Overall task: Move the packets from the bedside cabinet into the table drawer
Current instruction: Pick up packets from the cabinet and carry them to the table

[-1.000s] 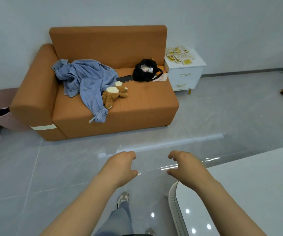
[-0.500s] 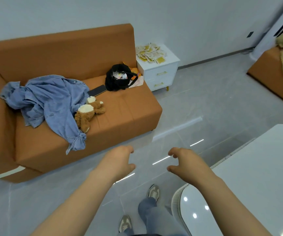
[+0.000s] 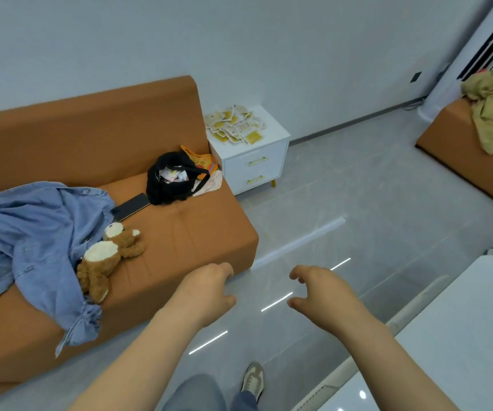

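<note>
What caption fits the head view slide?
Empty left hand and right hand held out; yellow-and-white packets heaped on white two-drawer bedside cabinet beside orange sofa.

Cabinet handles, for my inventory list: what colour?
Gold handles on the white bedside cabinet; head view.

Yellow-and-cream packets (image 3: 235, 125) on a white bedside cabinet (image 3: 272, 134), orange sofa (image 3: 91, 134), blue shirt (image 3: 37, 232), black bag (image 3: 177, 185).

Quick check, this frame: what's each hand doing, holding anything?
Left hand: open, fingers loosely curled, holding nothing.
Right hand: open, fingers loosely curled, holding nothing.
</note>
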The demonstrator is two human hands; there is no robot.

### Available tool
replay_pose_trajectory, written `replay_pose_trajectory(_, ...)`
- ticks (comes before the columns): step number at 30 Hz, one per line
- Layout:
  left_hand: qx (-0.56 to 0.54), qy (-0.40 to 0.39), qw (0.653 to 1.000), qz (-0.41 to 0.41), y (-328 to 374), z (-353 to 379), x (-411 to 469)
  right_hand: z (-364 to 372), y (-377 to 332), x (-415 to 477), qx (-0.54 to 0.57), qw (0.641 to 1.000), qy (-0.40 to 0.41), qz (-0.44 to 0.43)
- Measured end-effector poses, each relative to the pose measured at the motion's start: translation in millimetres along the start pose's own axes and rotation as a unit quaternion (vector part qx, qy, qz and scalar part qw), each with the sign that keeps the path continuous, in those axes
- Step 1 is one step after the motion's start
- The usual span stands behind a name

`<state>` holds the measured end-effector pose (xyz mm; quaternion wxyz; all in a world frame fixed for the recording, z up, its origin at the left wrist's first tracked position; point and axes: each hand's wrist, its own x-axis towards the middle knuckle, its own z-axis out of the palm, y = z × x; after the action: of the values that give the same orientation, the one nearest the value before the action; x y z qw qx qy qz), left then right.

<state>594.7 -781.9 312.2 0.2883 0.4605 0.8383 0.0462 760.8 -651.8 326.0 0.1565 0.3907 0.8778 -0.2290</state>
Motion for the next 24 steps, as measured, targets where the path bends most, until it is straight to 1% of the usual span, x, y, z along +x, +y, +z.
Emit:
replay_pose_trajectory(7, -0.014, -0.018, 1.000, 0.014, 23, -32, 88, -49, 27, 74, 0.011, 1.000, -0.002, 0.014)
replay_pose_trajectory(15, -0.004, -0.019, 0.999, 0.037, 34, -90, 208, -111, 32, 183, -0.002, 0.999, 0.014, 0.036)
replay_pose_trajectory(21, -0.034, -0.018, 0.999, 0.019, 32, -129, 277, -149, 30, 250, -0.003, 0.999, 0.007, 0.044)
replay_pose_trajectory(24, -0.029, -0.024, 0.999, 0.016, 31, -144, 306, -163, 32, 279, 0.000, 0.999, 0.002, 0.039)
